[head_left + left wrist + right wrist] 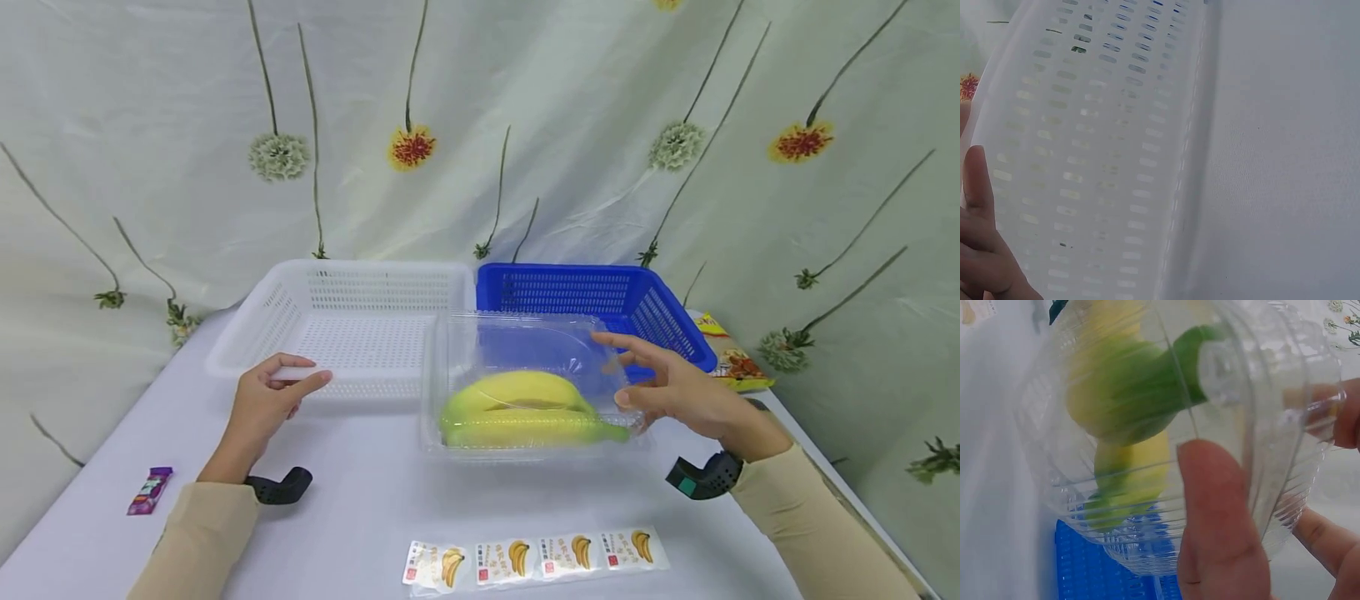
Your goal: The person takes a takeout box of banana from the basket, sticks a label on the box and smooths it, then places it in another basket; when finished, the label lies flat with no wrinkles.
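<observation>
My right hand (pixel 663 387) grips the right end of a clear plastic box (pixel 465 342), its thumb on the near side. Two yellow bananas (pixel 517 392) with green stems lie inside. The box is lifted off the table, in front of where the two baskets meet. In the right wrist view, the thumb (pixel 1222 519) presses the ridged plastic near a green banana stem (pixel 1191 362). At the near left rim of a white plastic basket (pixel 390 387), my left hand (pixel 270 400) pinches the edge between thumb and fingers. The left wrist view shows the basket's slotted wall (pixel 1091 162).
Behind the box stands a blue basket (pixel 675 325), with a yellow snack packet (pixel 731 354) to its right. A strip of banana stickers (pixel 536 560) lies near the front edge. One small purple packet (pixel 150 492) is at far left. A flowered curtain (pixel 480 83) hangs behind.
</observation>
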`<state>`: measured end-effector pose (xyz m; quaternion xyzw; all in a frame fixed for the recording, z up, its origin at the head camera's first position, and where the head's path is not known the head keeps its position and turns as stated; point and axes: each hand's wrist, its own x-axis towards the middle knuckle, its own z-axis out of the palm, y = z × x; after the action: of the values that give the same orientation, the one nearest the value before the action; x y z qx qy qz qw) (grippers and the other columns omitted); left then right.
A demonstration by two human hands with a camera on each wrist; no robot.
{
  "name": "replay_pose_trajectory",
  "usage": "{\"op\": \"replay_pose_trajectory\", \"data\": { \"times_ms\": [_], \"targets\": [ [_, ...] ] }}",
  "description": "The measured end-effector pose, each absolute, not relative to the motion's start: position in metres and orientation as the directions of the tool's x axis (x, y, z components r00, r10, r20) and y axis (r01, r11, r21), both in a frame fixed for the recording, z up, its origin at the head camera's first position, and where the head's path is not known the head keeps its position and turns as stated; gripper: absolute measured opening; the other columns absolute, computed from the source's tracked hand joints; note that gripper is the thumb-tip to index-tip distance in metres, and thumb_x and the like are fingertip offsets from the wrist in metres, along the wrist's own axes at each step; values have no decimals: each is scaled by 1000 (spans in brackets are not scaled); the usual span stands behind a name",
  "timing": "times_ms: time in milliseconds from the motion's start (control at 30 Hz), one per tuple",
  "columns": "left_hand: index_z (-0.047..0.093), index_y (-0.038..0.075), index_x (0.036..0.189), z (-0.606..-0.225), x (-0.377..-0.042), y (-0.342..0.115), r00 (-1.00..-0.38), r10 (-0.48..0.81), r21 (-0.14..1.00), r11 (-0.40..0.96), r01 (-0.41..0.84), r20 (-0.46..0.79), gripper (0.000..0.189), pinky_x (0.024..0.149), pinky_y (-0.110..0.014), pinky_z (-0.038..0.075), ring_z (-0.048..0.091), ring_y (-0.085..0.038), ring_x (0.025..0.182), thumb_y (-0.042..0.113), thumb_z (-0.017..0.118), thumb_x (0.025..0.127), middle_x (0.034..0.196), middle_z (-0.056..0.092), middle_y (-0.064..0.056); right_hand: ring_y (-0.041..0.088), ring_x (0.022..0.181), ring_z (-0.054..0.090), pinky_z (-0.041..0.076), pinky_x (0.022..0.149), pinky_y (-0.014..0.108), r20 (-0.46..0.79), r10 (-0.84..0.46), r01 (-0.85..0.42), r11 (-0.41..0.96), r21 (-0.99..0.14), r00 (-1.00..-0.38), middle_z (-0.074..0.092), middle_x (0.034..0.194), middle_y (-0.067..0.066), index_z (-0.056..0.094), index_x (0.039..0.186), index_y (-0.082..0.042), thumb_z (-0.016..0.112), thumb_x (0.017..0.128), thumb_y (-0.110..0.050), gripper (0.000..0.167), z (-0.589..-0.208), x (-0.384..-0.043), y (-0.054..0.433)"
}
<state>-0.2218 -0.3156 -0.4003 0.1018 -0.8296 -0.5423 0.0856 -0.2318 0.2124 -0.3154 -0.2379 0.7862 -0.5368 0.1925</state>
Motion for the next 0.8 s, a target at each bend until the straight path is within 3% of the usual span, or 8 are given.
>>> {"op": "replay_pose_trajectory", "data": {
  "times_ms": [100, 233, 367, 600, 800],
  "targets": [
    [66, 8, 123, -399, -224, -316, -961, -274, 919, 385, -83, 28, 43, 60, -27, 45, 51, -10, 62, 34, 86, 96, 72, 65, 11, 27, 93, 70, 63, 67, 41, -45, -603, -159, 281, -947, -797, 33, 158, 37, 32, 169, -13, 73, 103, -12, 77, -323, -223, 221],
    [68, 10, 120, -399, -226, -316, -961, -275, 922, 379, -79, 31, 39, 59, -26, 44, 51, -10, 61, 33, 86, 95, 71, 65, 12, 23, 85, 69, 62, 65, 38, -53, -619, -141, 261, -955, -784, 24, 159, 39, 42, 166, -33, 75, 104, -16, 73, -335, -214, 229],
    [67, 7, 123, -401, -227, -316, -962, -269, 923, 378, -69, 38, 41, 58, -27, 44, 51, -9, 60, 31, 86, 95, 71, 66, 14, 20, 81, 68, 62, 65, 37, -50, -633, -134, 239, -962, -772, 29, 153, 36, 46, 161, -45, 73, 105, -17, 68, -347, -205, 232],
    [69, 17, 115, -400, -226, -315, -962, -271, 927, 369, -70, 35, 30, 58, -26, 45, 52, -8, 60, 31, 87, 95, 72, 66, 15, 20, 82, 68, 64, 66, 41, -48, -665, -82, 163, -983, -745, 31, 148, 40, 49, 158, -46, 68, 107, -13, 64, -363, -191, 231],
    [69, 21, 112, -400, -226, -315, -961, -274, 929, 362, -78, 26, 26, 59, -25, 45, 53, -8, 60, 31, 87, 95, 72, 67, 16, 13, 75, 64, 61, 65, 33, -84, -654, -32, 163, -986, -752, 33, 148, 37, 49, 160, -40, 69, 106, -11, 64, -379, -191, 230]
  ]
}}
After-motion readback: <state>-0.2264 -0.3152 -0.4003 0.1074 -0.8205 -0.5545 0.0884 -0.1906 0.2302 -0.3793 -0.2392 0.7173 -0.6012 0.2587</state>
